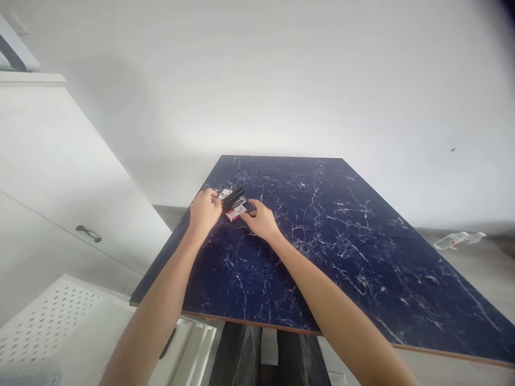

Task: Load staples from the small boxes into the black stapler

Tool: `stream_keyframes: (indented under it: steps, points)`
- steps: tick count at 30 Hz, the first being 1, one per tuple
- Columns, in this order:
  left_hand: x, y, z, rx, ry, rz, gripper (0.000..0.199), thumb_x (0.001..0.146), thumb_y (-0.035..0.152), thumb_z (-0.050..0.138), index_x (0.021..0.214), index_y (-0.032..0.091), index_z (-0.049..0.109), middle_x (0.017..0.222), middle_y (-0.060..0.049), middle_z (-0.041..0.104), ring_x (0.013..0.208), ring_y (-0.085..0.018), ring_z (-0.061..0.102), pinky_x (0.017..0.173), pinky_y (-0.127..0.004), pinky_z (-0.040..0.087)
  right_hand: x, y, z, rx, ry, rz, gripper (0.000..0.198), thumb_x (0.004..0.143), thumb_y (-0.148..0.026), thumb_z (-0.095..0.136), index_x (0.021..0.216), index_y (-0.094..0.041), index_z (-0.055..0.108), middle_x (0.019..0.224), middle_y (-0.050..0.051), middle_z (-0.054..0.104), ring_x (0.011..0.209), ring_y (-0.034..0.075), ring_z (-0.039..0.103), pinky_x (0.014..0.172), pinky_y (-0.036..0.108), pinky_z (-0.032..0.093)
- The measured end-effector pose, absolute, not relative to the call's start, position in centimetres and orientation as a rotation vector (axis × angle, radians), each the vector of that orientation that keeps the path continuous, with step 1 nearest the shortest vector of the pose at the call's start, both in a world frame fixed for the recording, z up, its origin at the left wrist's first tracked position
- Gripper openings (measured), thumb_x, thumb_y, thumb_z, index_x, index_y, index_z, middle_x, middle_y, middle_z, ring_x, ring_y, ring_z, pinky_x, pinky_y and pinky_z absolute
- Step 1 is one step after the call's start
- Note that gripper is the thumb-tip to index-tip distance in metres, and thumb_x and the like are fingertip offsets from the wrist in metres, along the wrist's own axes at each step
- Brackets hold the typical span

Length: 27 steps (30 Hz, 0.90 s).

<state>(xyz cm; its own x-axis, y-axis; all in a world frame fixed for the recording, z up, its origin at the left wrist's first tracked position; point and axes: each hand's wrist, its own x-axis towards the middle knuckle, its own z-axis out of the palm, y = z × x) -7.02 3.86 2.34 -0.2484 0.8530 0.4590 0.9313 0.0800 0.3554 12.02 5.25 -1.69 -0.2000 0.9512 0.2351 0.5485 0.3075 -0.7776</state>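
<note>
A black stapler (232, 199) with a silvery strip along its side lies slantwise at the left of the dark blue marbled table (322, 241). My left hand (205, 210) is at its left end, fingers curled and thumb against it. Behind them, a small white box with red and black print (224, 193) shows beside my left fingertips. In front of the stapler lies a red and white box (235, 213). My right hand (261, 220) is at the right, thumb at the edge of this box, index finger near the stapler's right side, with a gap between them.
A white cabinet (72, 177) with a dark handle (89, 234) stands left of the table. A white perforated panel (48, 316) is at the lower left. Behind the table rises a pale wall (281, 80). A clear plastic item (458, 239) lies beyond the right edge.
</note>
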Motion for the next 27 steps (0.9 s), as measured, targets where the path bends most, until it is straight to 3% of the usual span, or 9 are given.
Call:
stream_keyframes:
  steps: [4, 7, 10, 13, 18, 21, 23, 27]
  points:
    - [-7.9, 4.1, 2.2, -1.722, -2.345, -0.784, 0.031, 0.090, 0.020, 0.050, 0.120, 0.020, 0.061, 0.116, -0.013, 0.067, 0.106, -0.031, 0.067, 0.086, -0.039, 0.052, 9.3, 4.8, -2.0, -1.426, -1.989, 0.329, 0.086, 0.074, -0.059, 0.073, 0.143, -0.014, 0.049, 0.126, 0.018, 0.066, 0.119, 0.038, 0.057, 0.102, 0.050, 0.042]
    - [-9.0, 4.6, 1.6, -1.778, -2.385, -0.637, 0.038, 0.090, 0.020, 0.049, 0.127, 0.018, 0.060, 0.121, -0.016, 0.066, 0.113, -0.033, 0.065, 0.089, -0.041, 0.051, 7.7, 5.3, -2.5, -1.465, -2.045, 0.261, 0.075, 0.077, -0.049, 0.070, 0.138, -0.011, 0.051, 0.118, 0.018, 0.067, 0.113, 0.036, 0.056, 0.101, 0.048, 0.041]
    - [-10.3, 5.1, 0.6, -1.958, -2.378, -0.449, 0.038, 0.087, 0.024, 0.056, 0.124, 0.019, 0.064, 0.115, -0.016, 0.070, 0.108, -0.033, 0.067, 0.088, -0.039, 0.052, 7.3, 6.0, -2.9, -1.429, -2.065, 0.270, 0.062, 0.080, -0.040, 0.067, 0.132, -0.010, 0.054, 0.113, 0.017, 0.067, 0.111, 0.032, 0.056, 0.102, 0.044, 0.040]
    - [-11.1, 5.2, 0.2, -2.069, -2.327, -0.409, 0.033, 0.081, 0.025, 0.063, 0.113, 0.022, 0.069, 0.105, -0.013, 0.072, 0.098, -0.031, 0.069, 0.084, -0.035, 0.052, 8.0, 6.2, -2.8, -1.326, -2.097, 0.339, 0.062, 0.083, -0.045, 0.068, 0.134, -0.013, 0.054, 0.126, 0.019, 0.062, 0.120, 0.032, 0.053, 0.106, 0.046, 0.039]
    - [-9.4, 4.1, 1.8, -1.942, -2.183, -0.612, 0.038, 0.084, 0.023, 0.062, 0.121, 0.020, 0.067, 0.118, -0.018, 0.068, 0.115, -0.041, 0.058, 0.095, -0.051, 0.048, 13.2, 4.8, -0.9, -1.165, -2.111, 0.425, 0.044, 0.094, -0.043, 0.058, 0.132, -0.019, 0.059, 0.130, 0.014, 0.063, 0.122, 0.029, 0.058, 0.105, 0.044, 0.045]
    - [-5.6, 2.6, 2.7, -2.038, -1.860, -0.993, 0.033, 0.095, 0.026, 0.052, 0.124, 0.020, 0.065, 0.121, -0.014, 0.068, 0.120, -0.035, 0.057, 0.103, -0.049, 0.045, 18.9, 3.2, 0.1, -1.046, -2.168, 0.415, 0.053, 0.096, -0.042, 0.057, 0.146, -0.025, 0.049, 0.139, 0.013, 0.059, 0.129, 0.030, 0.056, 0.108, 0.048, 0.046]
    - [-2.3, 1.2, 2.4, -2.370, -1.610, -1.093, 0.036, 0.099, 0.032, 0.050, 0.131, 0.021, 0.062, 0.127, -0.012, 0.067, 0.122, -0.030, 0.057, 0.108, -0.046, 0.043, 22.5, 2.1, 0.5, -0.947, -2.240, 0.330, 0.067, 0.095, -0.045, 0.059, 0.155, -0.025, 0.037, 0.153, 0.014, 0.047, 0.140, 0.034, 0.047, 0.113, 0.053, 0.041]
    - [2.8, -1.6, 0.5, -3.020, -1.185, -0.782, 0.052, 0.101, 0.045, 0.049, 0.150, 0.027, 0.047, 0.154, -0.008, 0.050, 0.143, -0.032, 0.042, 0.117, -0.052, 0.034, 25.9, 0.3, 0.9, -0.818, -2.460, 0.314, 0.087, 0.092, -0.059, 0.060, 0.162, -0.024, 0.024, 0.166, 0.015, 0.027, 0.151, 0.038, 0.030, 0.120, 0.059, 0.028]
